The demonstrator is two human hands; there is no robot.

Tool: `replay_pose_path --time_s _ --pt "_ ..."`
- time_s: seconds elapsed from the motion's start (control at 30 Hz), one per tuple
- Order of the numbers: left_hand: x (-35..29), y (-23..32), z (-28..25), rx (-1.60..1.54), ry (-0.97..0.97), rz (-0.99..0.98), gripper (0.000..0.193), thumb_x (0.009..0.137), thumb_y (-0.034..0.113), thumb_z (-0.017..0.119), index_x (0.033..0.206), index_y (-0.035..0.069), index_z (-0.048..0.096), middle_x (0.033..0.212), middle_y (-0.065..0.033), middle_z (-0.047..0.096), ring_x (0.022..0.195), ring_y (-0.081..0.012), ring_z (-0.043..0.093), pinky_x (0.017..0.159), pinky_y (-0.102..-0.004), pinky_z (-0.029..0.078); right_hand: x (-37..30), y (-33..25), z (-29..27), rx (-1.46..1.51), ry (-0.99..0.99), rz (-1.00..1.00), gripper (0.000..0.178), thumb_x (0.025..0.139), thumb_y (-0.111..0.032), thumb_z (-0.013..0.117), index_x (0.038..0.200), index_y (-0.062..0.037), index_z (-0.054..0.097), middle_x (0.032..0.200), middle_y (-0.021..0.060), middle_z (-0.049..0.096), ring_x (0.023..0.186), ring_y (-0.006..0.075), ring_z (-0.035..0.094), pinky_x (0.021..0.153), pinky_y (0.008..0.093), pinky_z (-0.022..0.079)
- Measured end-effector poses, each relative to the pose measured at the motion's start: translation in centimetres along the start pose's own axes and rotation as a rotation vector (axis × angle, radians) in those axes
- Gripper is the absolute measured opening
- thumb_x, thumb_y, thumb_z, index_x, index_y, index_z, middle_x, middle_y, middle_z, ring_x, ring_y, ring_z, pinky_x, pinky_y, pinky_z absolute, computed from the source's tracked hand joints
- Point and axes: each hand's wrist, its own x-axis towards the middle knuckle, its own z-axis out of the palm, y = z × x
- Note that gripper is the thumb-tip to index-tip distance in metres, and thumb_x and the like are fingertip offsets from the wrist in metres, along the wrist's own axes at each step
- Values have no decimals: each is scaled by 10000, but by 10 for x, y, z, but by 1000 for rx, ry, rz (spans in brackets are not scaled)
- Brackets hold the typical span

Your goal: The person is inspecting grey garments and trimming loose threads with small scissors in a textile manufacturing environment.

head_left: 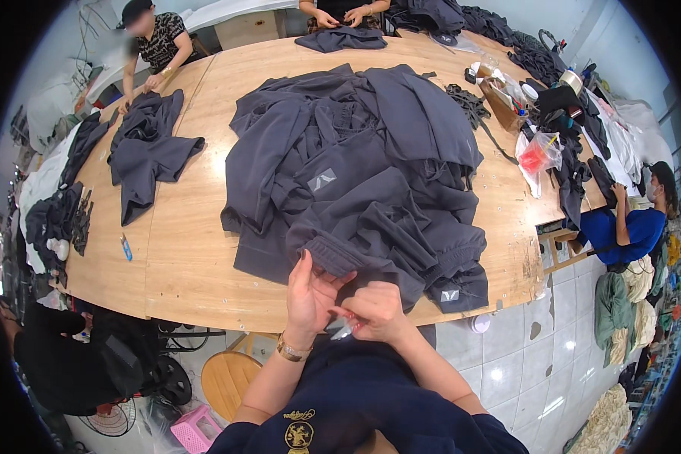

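Our left hand (pixel 310 295) grips a dark garment (pixel 327 253) at the desk's (pixel 193 278) near edge; our right hand (pixel 378 310) clasps something silvery (pixel 343 331); a patch (pixel 321 180) bears an angular white logo; our shirt (pixel 386 401), gold lettering (pixel 300 415).

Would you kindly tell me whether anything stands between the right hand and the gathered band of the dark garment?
No separate object visibly does; only the curled fingers of the left hand lie partly between the right hand and the gathered band, near its lower edge.
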Motion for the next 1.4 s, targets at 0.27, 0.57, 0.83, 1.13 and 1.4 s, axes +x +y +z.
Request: replay_pose_path --time_s 0.27,0.57,0.83,1.13,1.4 --pt "0 2 6 -21 9 24 356 995 311 354 1128 19 508 1061 -129 614 968 -238 609 856 -430 498 8 -7 2 19 242 142 153 670 13 700 804 -30 640 550 33 527 407 162 468 427 265 357" --pt "-3 2 12 19 -31 68 277 980 249 411 1128 37 513 1062 -103 617 961 -203 613 858 -386 500 1 -1 2 -8 265 223 254 699 42 692 941 -8 635 665 78 617 454 153 541 459 244 399" --pt "-5 1 11 36 -84 75 295 822 -74 428 1105 -31 498 1043 -148 594 960 -248 598 852 -377 494 0 -1 3 -28 270 248 340 698 29 703 1028 -6 627 605 54 566 417 122 452 440 243 364" --pt "-9 -10 -3 64 -140 45 362 744 -88 407 1090 -68 512 1028 -153 600 956 -250 591 854 -333 465 4 5 0 -109 247 314 493 642 17 713 1123 -25 613 507 16 417 429 137 419 449 252 338" --pt "-5 -12 -8 40 -189 84 398 808 85 395 1164 -66 491 1164 -175 563 1100 -278 523 998 -431 366 6 -3 -14 -40 123 -31 353 575 -1 671 927 -30 661 545 5 499 440 140 483 445 264 341"
